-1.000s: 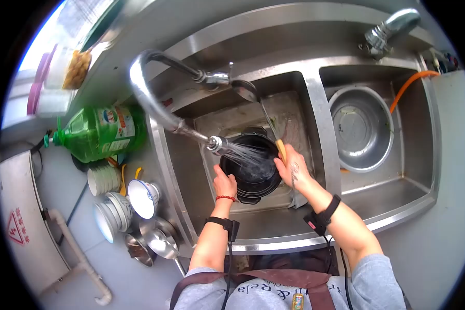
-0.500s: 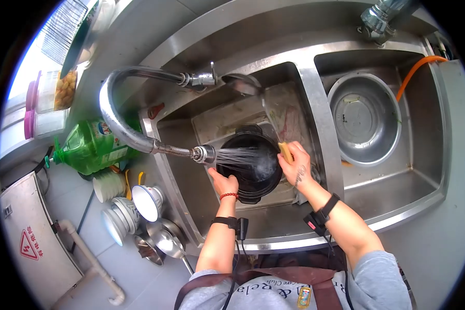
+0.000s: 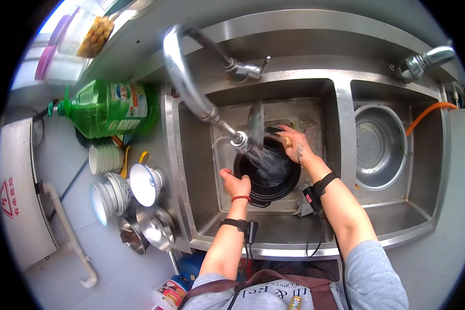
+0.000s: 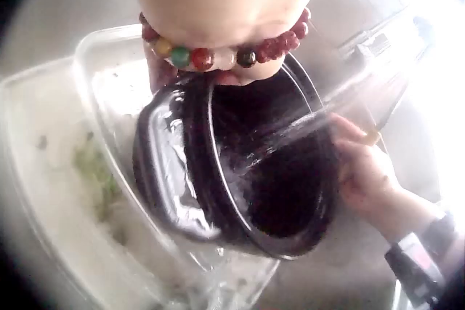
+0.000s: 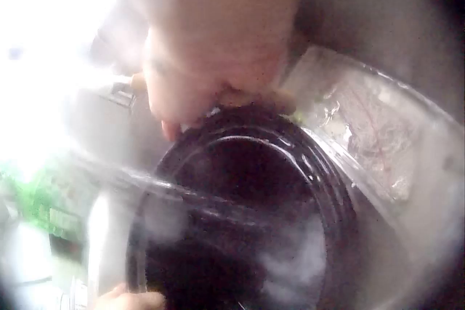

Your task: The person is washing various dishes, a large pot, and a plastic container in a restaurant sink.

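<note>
A black pot [image 3: 274, 194] stands tilted in the left sink basin, with water from the faucet [image 3: 240, 140] spraying into it. My left hand [image 3: 236, 184], wearing a beaded bracelet, grips the pot's near-left rim; in the left wrist view the wrist hides most of its fingers. My right hand [image 3: 297, 146] is at the pot's far-right rim, holding the yellow handle [image 3: 288, 141] of a metal ladle. The ladle's head [image 3: 256, 124] stands up beyond the pot, beside the water stream. In the right wrist view the right hand's fingers [image 5: 171, 130] overlap the pot's edge.
A steel basin [image 3: 380, 147] sits in the right sink compartment, near an orange hose [image 3: 423, 112]. Left of the sink are a green detergent jug [image 3: 113, 108], stacked bowls [image 3: 108, 194] and a metal ladle [image 3: 155, 230]. A clear tray [image 4: 109, 143] lies under the pot.
My right hand has moved up to the pot's far rim, and the ladle's head has turned more upright. The left hand stays at the pot. The head view has shifted.
</note>
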`<state>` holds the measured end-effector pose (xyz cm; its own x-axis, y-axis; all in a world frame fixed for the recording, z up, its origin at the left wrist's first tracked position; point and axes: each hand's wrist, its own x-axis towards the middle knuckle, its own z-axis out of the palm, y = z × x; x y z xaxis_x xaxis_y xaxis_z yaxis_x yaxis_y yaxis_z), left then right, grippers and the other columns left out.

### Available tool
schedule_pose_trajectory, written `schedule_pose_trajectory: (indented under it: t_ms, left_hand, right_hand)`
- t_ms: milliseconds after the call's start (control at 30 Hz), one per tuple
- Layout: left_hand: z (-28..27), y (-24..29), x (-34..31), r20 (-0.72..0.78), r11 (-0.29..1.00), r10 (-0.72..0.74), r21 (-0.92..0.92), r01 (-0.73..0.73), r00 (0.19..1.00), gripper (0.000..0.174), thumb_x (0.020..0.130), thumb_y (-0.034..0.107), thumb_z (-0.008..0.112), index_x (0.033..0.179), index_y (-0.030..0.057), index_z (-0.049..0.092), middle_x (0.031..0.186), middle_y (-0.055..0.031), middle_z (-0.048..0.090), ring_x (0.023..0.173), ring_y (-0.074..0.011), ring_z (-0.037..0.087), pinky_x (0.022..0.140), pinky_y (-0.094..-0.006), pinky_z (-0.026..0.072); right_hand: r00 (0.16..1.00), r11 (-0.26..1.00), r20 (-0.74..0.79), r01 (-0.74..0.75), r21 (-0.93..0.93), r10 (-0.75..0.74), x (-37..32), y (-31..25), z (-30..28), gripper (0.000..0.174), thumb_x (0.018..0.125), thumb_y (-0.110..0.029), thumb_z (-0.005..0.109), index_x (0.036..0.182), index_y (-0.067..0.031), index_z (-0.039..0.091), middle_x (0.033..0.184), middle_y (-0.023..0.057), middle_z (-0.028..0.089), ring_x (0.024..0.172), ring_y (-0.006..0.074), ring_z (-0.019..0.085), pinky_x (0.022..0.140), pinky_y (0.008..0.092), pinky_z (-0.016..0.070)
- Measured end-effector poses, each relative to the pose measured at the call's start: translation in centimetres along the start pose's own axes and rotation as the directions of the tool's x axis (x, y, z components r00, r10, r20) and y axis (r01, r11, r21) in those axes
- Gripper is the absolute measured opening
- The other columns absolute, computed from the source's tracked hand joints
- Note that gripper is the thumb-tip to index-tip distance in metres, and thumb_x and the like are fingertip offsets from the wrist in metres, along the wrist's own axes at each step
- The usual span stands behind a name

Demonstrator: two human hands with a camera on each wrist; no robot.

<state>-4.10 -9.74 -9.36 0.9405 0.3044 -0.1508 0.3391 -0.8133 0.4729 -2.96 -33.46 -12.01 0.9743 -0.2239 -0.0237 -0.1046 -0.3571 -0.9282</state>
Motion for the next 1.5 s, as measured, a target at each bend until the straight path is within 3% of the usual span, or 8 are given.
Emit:
schedule_pose_trajectory:
  t_ms: [133,500,633,800,1167,1300,1333,1500]
  left_hand:
    - [-0.7,-2.7,-4.0,0.199,0.975,-0.145,-0.139,0.175,0.969,0.048,0.070,0.007,0.068,0.113,0.0016,0.048,0.100,-0.0250,0.063,0.097,-0.0406,0.062,0.086,-0.0428,0.0473]
    - [-1.6,-0.5,-1.2,0.143,0.973,0.190,-0.155,-0.168,0.971,0.040,0.088,0.037,0.059,0.105,0.0059,0.040,0.076,-0.0276,0.062,0.075,-0.0500,0.059,0.065,-0.0550,0.0455]
    - [-1.4,2.7,0.5,0.329,0.944,0.320,-0.193,-0.268,0.889,0.041,0.085,0.023,0.057,0.113,0.0043,0.033,0.079,-0.0315,0.061,0.079,-0.0516,0.058,0.069,-0.0566,0.0446]
    - [-1.1,3.3,1.7,0.285,0.803,0.543,-0.450,-0.390,0.790,0.043,0.079,0.009,0.057,0.116,0.0047,0.034,0.088,-0.0323,0.060,0.085,-0.0516,0.057,0.074,-0.0569,0.0446]
    - [-2.9,6.9,3.2,0.372,0.807,0.590,-0.263,-0.528,0.717,0.045,0.080,0.020,0.058,0.118,0.0054,0.039,0.077,-0.0297,0.061,0.076,-0.0527,0.057,0.070,-0.0591,0.0442]
    - [-3.4,4.3,4.1,0.475,0.725,0.681,-0.543,-0.423,0.558,0.053,0.070,-0.001,0.060,0.119,0.0041,0.041,0.103,-0.0228,0.061,0.101,-0.0355,0.060,0.086,-0.0405,0.0473]
    - [-2.1,2.7,5.1,0.682,0.827,0.529,-0.547,-0.128,0.505,0.063,0.064,-0.003,0.066,0.122,0.0040,0.041,0.113,-0.0142,0.056,0.110,-0.0236,0.054,0.094,-0.0340,0.0426]
    - [-2.6,-2.2,-0.2,0.653,0.873,0.432,-0.476,-0.106,0.622,0.096,0.055,0.008,0.078,0.138,0.0029,0.031,0.121,-0.0203,0.056,0.117,-0.0320,0.053,0.101,-0.0359,0.0405]
  right_hand:
    - [0.999,0.998,0.034,-0.041,0.055,0.039,-0.4,-3.4,-0.7,0.034,0.080,-0.009,0.067,0.113,-0.0094,0.065,0.106,0.0190,0.061,0.100,0.0362,0.058,0.089,0.0386,0.0456]
    - [0.964,0.946,-0.155,-0.244,-0.213,0.214,-7.4,-14.5,-5.7,0.045,0.071,-0.031,0.080,0.097,0.0020,0.064,0.079,0.0192,0.063,0.074,0.0341,0.062,0.071,0.0390,0.0492]
    - [0.956,0.940,-0.168,-0.274,-0.205,0.242,-9.6,-16.8,-7.3,0.033,0.077,-0.023,0.076,0.086,0.0018,0.056,0.061,0.0054,0.054,0.045,0.0110,0.048,0.043,0.0286,0.0401]
    - [0.920,0.927,-0.219,-0.356,-0.119,0.325,-10.3,-20.6,-7.8,0.028,0.077,-0.020,0.073,0.086,0.0024,0.059,0.072,0.0166,0.062,0.066,0.0300,0.061,0.064,0.0358,0.0475]
    - [0.837,0.867,-0.245,-0.436,0.241,0.489,-10.8,-24.7,-7.9,0.021,0.080,-0.011,0.071,0.085,-0.0004,0.054,0.065,0.0032,0.054,0.045,0.0099,0.048,0.039,0.0247,0.0383]
    - [0.823,0.851,-0.261,-0.423,0.310,0.504,-11.7,-23.7,-7.1,0.020,0.080,-0.010,0.070,0.085,-0.0015,0.052,0.064,0.0014,0.051,0.041,0.0079,0.045,0.035,0.0229,0.0361]
    - [0.820,0.851,-0.264,-0.431,0.299,0.508,-11.7,-23.4,-7.1,0.020,0.080,-0.010,0.070,0.085,-0.0016,0.052,0.064,0.0015,0.051,0.042,0.0083,0.045,0.036,0.0232,0.0368]
    - [0.803,0.829,-0.244,-0.469,0.304,0.544,-11.2,-22.2,-6.4,0.020,0.081,-0.009,0.068,0.084,-0.0007,0.051,0.063,0.0022,0.050,0.041,0.0092,0.046,0.034,0.0244,0.0371]
